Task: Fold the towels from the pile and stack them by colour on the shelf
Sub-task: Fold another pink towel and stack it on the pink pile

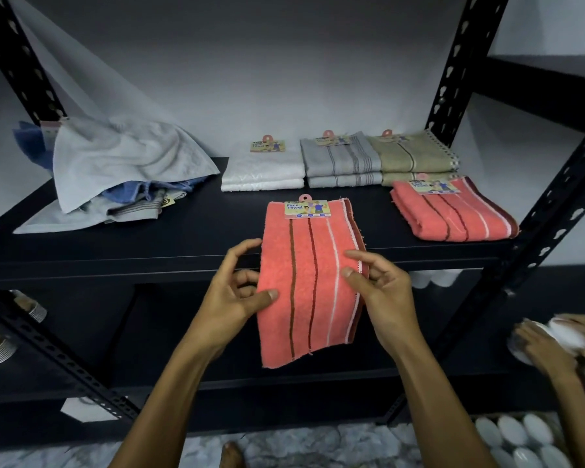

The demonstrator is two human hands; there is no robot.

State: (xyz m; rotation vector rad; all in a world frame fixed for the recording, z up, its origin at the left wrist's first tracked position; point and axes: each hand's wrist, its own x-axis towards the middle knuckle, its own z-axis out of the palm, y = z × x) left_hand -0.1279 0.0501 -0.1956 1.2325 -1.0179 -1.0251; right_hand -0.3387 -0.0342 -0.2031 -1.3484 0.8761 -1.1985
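My left hand [240, 292] is holding the left edge of a coral towel [309, 282], thumb pressing on top of the cloth and the other fingers curling loosely beside and behind it. My right hand [377, 292] is gripping the right edge, where the white and dark red stripes are running, with thumb and forefinger lying on the top face and the rest tucking behind. The towel is lying half on the shelf [183, 238], its far end with the paper label [306, 208] resting flat on the black board while the near end is hanging over the front lip, between my hands.

At the far right edge, another person's hands [547, 342] are touching something white; I cannot tell what.

Further back on the right, a folded coral towel [453, 214] is sitting near the black upright post [554, 211]. Behind it, folded olive towels [416, 160] are stacking just beside folded grey towels [341, 163], and folded white towels [262, 172] are lying left of those. On the left of the shelf, the pile [122, 173] of unfolded towels is slumping, a pale grey one draping over blue ones.
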